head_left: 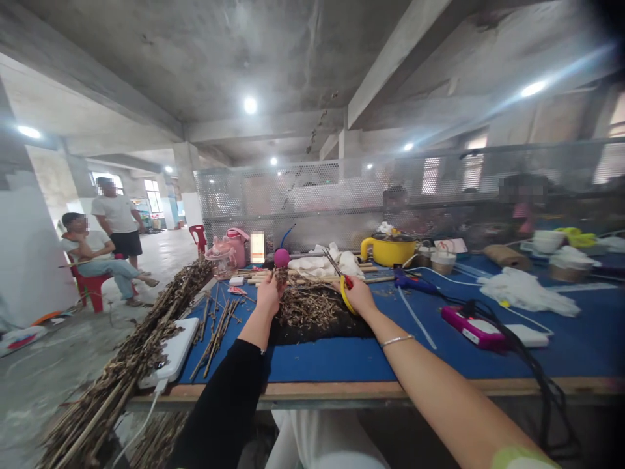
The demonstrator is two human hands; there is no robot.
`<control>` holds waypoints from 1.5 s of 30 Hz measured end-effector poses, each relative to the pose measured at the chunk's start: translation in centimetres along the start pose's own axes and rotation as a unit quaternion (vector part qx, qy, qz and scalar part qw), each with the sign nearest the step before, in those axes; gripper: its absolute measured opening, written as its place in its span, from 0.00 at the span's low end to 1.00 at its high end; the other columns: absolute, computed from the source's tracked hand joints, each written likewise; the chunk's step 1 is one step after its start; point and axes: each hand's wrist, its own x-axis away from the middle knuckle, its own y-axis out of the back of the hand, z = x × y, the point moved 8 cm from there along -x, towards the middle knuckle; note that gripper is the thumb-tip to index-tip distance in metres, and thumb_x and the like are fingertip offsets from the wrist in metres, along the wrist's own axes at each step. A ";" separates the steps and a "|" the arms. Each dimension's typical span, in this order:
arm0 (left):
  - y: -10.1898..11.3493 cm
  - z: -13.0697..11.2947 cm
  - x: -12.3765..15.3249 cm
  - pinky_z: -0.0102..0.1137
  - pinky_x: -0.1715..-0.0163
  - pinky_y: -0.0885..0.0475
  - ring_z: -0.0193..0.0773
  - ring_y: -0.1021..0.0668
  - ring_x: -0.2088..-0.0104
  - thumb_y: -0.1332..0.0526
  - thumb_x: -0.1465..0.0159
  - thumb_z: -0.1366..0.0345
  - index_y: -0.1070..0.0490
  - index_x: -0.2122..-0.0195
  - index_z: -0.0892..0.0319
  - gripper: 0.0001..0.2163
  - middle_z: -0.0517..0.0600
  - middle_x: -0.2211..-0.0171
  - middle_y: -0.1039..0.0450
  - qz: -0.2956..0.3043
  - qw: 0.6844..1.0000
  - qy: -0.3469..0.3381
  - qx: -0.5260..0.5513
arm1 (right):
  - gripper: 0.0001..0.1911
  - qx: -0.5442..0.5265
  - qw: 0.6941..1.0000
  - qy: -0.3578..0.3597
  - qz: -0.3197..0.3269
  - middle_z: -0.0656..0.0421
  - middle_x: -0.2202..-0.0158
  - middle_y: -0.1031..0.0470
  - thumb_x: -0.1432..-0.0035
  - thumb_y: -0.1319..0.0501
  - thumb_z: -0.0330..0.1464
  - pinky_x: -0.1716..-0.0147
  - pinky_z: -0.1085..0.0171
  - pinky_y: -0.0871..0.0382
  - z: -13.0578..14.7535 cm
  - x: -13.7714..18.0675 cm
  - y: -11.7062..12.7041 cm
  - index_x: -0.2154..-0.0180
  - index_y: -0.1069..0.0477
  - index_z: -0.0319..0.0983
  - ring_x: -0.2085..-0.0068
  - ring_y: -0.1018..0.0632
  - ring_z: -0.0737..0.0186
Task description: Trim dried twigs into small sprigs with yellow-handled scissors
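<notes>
My left hand (267, 297) is closed around a small bunch of dried brown plant (282, 277), above the mat's left end. In my right hand (361, 297) is a pair of scissors (347, 301) with yellow and red handles, its metal blades pointing up and away to the left. Between and below both hands, a heap of dried brown plant bits (312, 307) lies on a black cloth (312, 335). A magenta ball (282, 258) shows just beyond my left hand; its support is hidden. Cut bare stalks (219, 339) lie loose to the left.
A large bundle of dried stalks (127, 352) runs along the table's left edge, beside a white power bank (178, 352). Right stand a yellow pot (393, 251), a blue glue gun (415, 283), a magenta device (471, 327) and black cables. Two people are at far left.
</notes>
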 end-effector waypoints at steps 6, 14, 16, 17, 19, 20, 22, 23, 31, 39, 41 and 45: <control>-1.0 1.2 1.0 0.25 0.65 0.29 0.31 0.24 0.66 0.42 0.44 0.71 0.29 0.59 0.61 0.11 0.51 0.63 0.26 -0.006 1.000 0.022 -0.014 | 0.18 -0.159 0.983 0.025 0.086 0.58 0.73 0.27 0.53 0.42 0.45 0.75 0.68 0.37 5.0 0.2 -1.7 0.68 0.32 0.36 0.76 0.28 0.65; -1.8 -0.9 1.8 0.32 0.56 0.33 0.38 0.26 0.60 0.41 0.46 0.66 0.26 0.60 0.61 0.12 0.51 0.64 0.25 -0.004 0.970 -0.117 -0.213 | 0.22 -0.219 0.964 -0.014 0.148 0.61 0.81 0.32 0.53 0.46 0.51 0.79 0.70 0.42 9.0 1.8 -4.3 0.74 0.33 0.37 0.79 0.33 0.67; -0.8 -1.9 1.6 0.32 0.53 0.35 0.38 0.27 0.58 0.40 0.46 0.66 0.25 0.61 0.60 0.11 0.51 0.63 0.25 -0.028 0.949 -0.165 -0.265 | 0.22 -0.149 0.984 0.014 0.091 0.62 0.82 0.34 0.56 0.44 0.51 0.79 0.69 0.43 8.4 1.5 -3.2 0.76 0.34 0.37 0.79 0.34 0.67; -0.4 -2.1 1.5 0.32 0.53 0.35 0.38 0.27 0.59 0.41 0.45 0.66 0.25 0.61 0.60 0.11 0.51 0.64 0.25 -0.033 0.946 -0.171 -0.273 | 0.22 -0.121 0.990 0.025 0.073 0.62 0.81 0.34 0.56 0.44 0.51 0.78 0.69 0.43 8.0 1.4 -2.7 0.76 0.34 0.37 0.78 0.34 0.67; 0.1 -1.8 1.1 0.32 0.57 0.33 0.38 0.26 0.62 0.41 0.45 0.66 0.26 0.61 0.61 0.12 0.51 0.66 0.25 -0.030 0.953 -0.149 -0.263 | 0.23 -0.094 0.993 0.023 0.065 0.61 0.81 0.34 0.53 0.47 0.52 0.77 0.68 0.42 6.8 1.3 -2.3 0.78 0.35 0.37 0.77 0.34 0.66; 0.2 -1.4 0.9 0.31 0.60 0.32 0.37 0.25 0.65 0.41 0.45 0.66 0.26 0.61 0.62 0.12 0.51 0.68 0.25 -0.028 0.960 -0.126 -0.247 | 0.24 -0.094 0.993 0.026 0.065 0.61 0.80 0.34 0.52 0.49 0.52 0.76 0.68 0.42 6.4 1.3 -2.1 0.77 0.35 0.37 0.77 0.34 0.65; 0.3 -0.5 0.9 0.29 0.66 0.30 0.34 0.25 0.71 0.42 0.45 0.68 0.27 0.60 0.64 0.12 0.51 0.71 0.25 -0.028 0.975 -0.077 -0.204 | 0.24 -0.095 0.993 0.030 0.058 0.60 0.79 0.33 0.50 0.51 0.52 0.75 0.68 0.41 5.6 1.5 -1.6 0.77 0.35 0.37 0.75 0.33 0.65; 0.2 -0.2 1.0 0.28 0.69 0.30 0.33 0.25 0.73 0.42 0.45 0.69 0.28 0.60 0.64 0.12 0.51 0.72 0.25 -0.027 0.980 -0.061 -0.185 | 0.24 -0.096 0.993 0.037 0.053 0.60 0.79 0.33 0.50 0.50 0.51 0.74 0.68 0.41 5.3 1.7 -1.4 0.76 0.35 0.37 0.75 0.33 0.65; -0.2 -0.2 2.0 0.25 0.75 0.31 0.31 0.27 0.76 0.43 0.46 0.71 0.29 0.64 0.64 0.10 0.48 0.77 0.28 -0.033 0.985 -0.037 -0.167 | 0.19 -0.020 0.992 0.083 0.092 0.61 0.76 0.30 0.52 0.45 0.49 0.73 0.69 0.41 5.4 4.1 -0.9 0.72 0.33 0.40 0.73 0.30 0.64; -0.2 0.9 2.0 0.21 0.80 0.34 0.29 0.26 0.75 0.44 0.44 0.72 0.33 0.62 0.64 0.08 0.49 0.72 0.28 -0.006 0.996 0.009 -0.083 | 0.22 0.057 0.986 0.078 0.135 0.55 0.66 0.27 0.56 0.41 0.49 0.70 0.68 0.40 4.5 4.5 -1.8 0.66 0.32 0.38 0.66 0.27 0.61; -0.1 1.0 2.0 0.20 0.81 0.35 0.28 0.26 0.75 0.45 0.43 0.72 0.34 0.62 0.63 0.08 0.50 0.71 0.28 -0.013 0.997 0.026 -0.065 | 0.21 0.055 0.983 0.087 0.149 0.55 0.68 0.27 0.57 0.39 0.48 0.70 0.68 0.40 4.6 4.7 -1.9 0.68 0.31 0.38 0.67 0.28 0.61; -0.1 1.2 2.3 0.20 0.81 0.36 0.28 0.25 0.74 0.43 0.44 0.70 0.35 0.63 0.63 0.07 0.51 0.68 0.28 -0.021 0.997 0.058 -0.046 | 0.19 -0.014 0.991 0.086 0.103 0.57 0.69 0.27 0.57 0.39 0.46 0.70 0.68 0.39 5.3 4.6 -0.9 0.67 0.31 0.38 0.68 0.28 0.62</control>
